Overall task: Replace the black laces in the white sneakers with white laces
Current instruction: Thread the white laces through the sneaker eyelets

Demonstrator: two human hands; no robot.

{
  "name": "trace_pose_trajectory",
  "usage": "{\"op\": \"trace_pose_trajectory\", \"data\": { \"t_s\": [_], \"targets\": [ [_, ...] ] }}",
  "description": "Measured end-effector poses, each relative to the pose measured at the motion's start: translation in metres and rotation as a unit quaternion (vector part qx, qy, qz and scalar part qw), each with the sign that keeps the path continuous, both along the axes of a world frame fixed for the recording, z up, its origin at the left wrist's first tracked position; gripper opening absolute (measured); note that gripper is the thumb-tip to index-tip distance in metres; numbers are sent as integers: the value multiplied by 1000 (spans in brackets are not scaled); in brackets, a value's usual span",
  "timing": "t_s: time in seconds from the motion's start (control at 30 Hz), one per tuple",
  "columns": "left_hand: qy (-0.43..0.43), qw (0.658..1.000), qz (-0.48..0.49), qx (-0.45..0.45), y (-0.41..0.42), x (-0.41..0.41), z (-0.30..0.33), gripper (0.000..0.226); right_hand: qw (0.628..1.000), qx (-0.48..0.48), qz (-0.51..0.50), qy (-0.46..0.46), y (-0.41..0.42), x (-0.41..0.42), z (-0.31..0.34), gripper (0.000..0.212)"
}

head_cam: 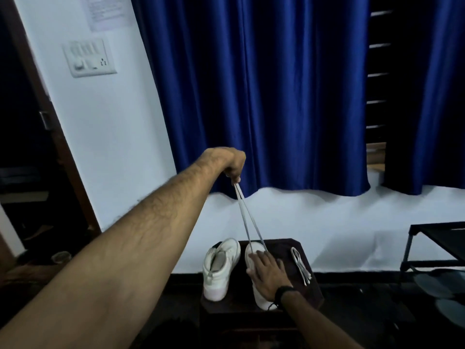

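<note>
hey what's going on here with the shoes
A person is lacing a white sneaker on a small dark table. The left hand is raised high, pinching both ends of a white lace and pulling them taut up out of the right-hand sneaker. The right hand lies flat on that sneaker, holding it down. The other sneaker stands beside it with no lace showing, and a folded spare white lace lies on the table to the right.

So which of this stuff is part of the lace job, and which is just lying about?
Job: left hand pulling lace; right hand on right sneaker; left sneaker; spare lace; small table.
Lying about: curtain; switch panel; black rack.
</note>
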State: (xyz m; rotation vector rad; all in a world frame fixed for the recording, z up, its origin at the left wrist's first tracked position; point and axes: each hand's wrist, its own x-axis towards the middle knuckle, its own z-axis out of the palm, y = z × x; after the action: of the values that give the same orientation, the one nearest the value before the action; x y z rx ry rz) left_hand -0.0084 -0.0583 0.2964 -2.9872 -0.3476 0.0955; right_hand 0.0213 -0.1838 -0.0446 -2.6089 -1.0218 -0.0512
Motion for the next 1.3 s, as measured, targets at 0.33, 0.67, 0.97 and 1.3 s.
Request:
{"op": "trace_pose_trajectory", "data": {
  "t_s": [0.33, 0.67, 0.97, 1.3],
  "targets": [
    [-113, 988, -99, 46, -22, 24, 5, 22, 997, 27, 12, 68, 0, 3, -8, 118],
    [-240, 964, -111, 34, -26, 45, -4, 13, 999, 25, -18, 13, 10, 3, -12, 89],
    [-178, 975, -120, -57, -21, 54, 14, 11, 997, 1, -10, 72, 11, 4, -9, 89],
    [-186, 972, -110, -88, -23, 54, 21, 9, 997, -6, -14, 75, 12, 1, -7, 93]
  ]
}}
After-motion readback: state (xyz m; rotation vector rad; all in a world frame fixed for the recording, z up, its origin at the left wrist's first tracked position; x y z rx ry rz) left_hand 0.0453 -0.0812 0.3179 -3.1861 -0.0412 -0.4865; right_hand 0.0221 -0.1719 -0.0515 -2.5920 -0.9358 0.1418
